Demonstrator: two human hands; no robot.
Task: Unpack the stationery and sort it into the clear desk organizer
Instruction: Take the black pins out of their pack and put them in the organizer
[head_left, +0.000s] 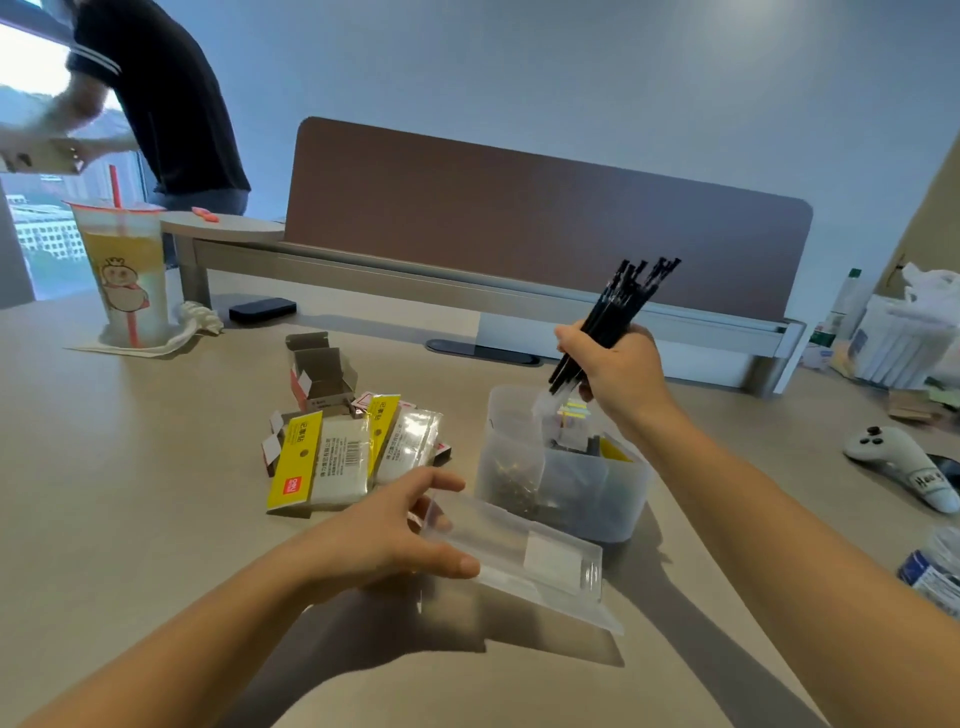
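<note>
right hand (615, 371) grips black pen bundle (618, 314) over clear organizer (561, 467), left hand (384, 535) at 7 o'clock holds clear case (519, 551)

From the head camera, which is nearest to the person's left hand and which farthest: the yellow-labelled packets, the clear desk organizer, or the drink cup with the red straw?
From the left hand:
1. Yellow-labelled flat packets, just beyond the fingers.
2. Clear plastic desk organizer, to the right.
3. Tall plastic drink cup with red straw, far back left.
</note>
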